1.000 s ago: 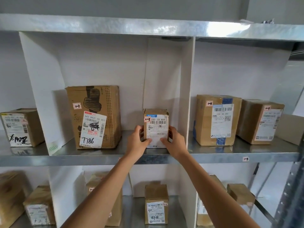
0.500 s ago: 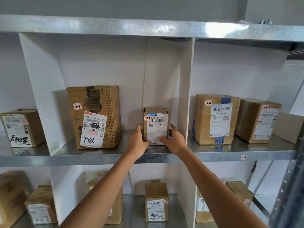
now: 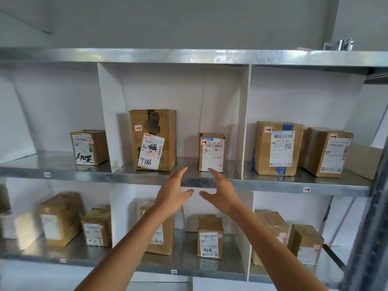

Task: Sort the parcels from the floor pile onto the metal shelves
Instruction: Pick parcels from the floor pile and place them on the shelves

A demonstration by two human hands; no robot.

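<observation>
A small cardboard parcel [image 3: 211,152] with a white barcode label stands upright on the middle metal shelf [image 3: 147,176], in the centre compartment near the white divider [image 3: 245,122]. My left hand [image 3: 174,193] and my right hand [image 3: 220,193] hover in front of the shelf edge just below the parcel. Both have straight, spread fingers and hold nothing. A taller parcel marked 7786 [image 3: 154,139] stands to the left in the same compartment.
More parcels fill the neighbouring compartments: one [image 3: 89,147] at the left, two [image 3: 277,148] [image 3: 327,152] at the right. The lower shelf [image 3: 189,267] holds several boxes. A dark upright post [image 3: 371,227] rises at the right edge.
Both hands have let go of the small parcel and drawn back from it toward me. The parcel stays standing on the shelf. The camera has pulled back.
</observation>
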